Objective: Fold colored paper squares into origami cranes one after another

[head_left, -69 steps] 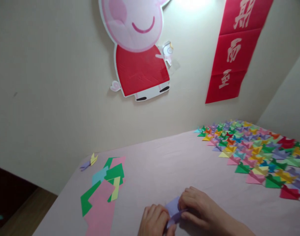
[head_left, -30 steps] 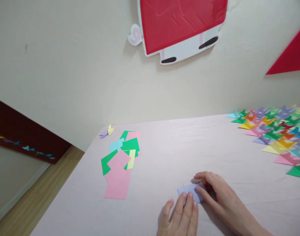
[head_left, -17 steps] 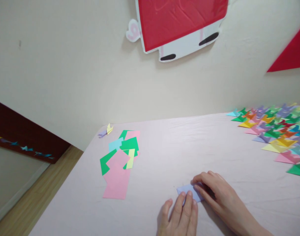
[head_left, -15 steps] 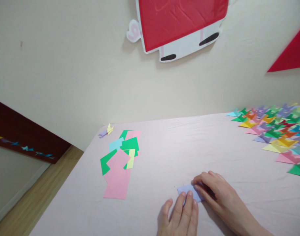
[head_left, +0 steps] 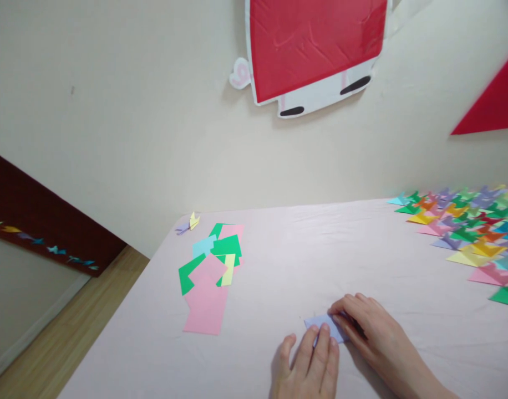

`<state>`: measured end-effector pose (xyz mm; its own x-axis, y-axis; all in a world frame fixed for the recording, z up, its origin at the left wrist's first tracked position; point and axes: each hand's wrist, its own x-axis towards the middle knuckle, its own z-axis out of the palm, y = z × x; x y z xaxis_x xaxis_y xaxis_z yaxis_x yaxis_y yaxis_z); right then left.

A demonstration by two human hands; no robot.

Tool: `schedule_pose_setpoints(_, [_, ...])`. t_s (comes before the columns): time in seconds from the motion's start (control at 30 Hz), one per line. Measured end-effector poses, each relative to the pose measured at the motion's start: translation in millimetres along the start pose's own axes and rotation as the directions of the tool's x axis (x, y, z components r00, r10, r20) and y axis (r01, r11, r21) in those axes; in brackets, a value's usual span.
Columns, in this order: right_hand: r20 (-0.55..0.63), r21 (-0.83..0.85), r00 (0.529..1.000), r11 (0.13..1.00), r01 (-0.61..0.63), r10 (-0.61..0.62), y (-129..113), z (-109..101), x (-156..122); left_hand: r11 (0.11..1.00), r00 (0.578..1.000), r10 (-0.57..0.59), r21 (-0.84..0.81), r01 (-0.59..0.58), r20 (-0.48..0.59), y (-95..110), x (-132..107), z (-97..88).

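The purple paper point(head_left: 315, 321) lies flat on the pink cloth point(head_left: 274, 271), near the bottom of the view and right under the two hands. A little while ago both hands had it bent up between them. Now it is down flat, so it looks like it is being pressed and not bent.

The left hand point(head_left: 307, 377) has its fingers spread, and the tips sit on the near side of the paper. Its grip is loose: it pushes down and does not grab. The right hand point(head_left: 376, 332) is on the other end. A second ago its thumb and pointing finger were apart on the paper; now their tips are close together at the far edge. I cannot tell if that grip pinches the paper or just rubs it.

The pile of colored paper point(head_left: 207, 310) has not changed. It lies well apart, off to the left. Two small folded papers point(head_left: 193, 221) sit behind it. Rows of folded paper birds point(head_left: 472, 256) stand on the right.
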<state>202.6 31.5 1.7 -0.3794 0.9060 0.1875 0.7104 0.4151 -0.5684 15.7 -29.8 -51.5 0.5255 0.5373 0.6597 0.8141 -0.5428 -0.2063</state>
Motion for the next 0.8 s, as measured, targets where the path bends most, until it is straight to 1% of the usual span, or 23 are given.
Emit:
schedule_pose_setpoints(0.17, [-0.026,-0.033,0.999,0.999,0.033,-0.034,1,3,-2,0.998,0.998,0.04,0.037,-0.042,0.058,-5,2,-3.0])
schedule_pose_setpoints(0.33, [-0.079,-0.084,0.993,0.993,0.078,-0.085,4,9,-3,0.997,0.998,0.057,0.06,-0.057,0.007,-8,2,5.4])
schedule_pose_setpoints(0.43, [-0.093,-0.107,0.991,0.991,0.082,-0.092,5,12,-3,0.997,0.998,0.063,0.045,-0.063,0.0,-10,-1,12.8])
schedule_pose_setpoints(0.57, [-0.102,-0.131,0.992,0.99,0.056,-0.069,8,16,-2,0.997,0.997,0.058,0.044,-0.056,-0.044,-17,-5,18.3])
schedule_pose_setpoints(0.7, [-0.094,-0.131,0.995,0.991,0.013,-0.025,0,13,-3,0.999,0.995,0.012,0.04,-0.008,-0.097,-24,-5,15.1])
schedule_pose_setpoints(0.8, [-0.094,-0.136,0.996,0.991,-0.012,-0.001,-12,10,-9,1.0,0.999,-0.012,0.012,0.013,-0.047,-25,-3,8.8])
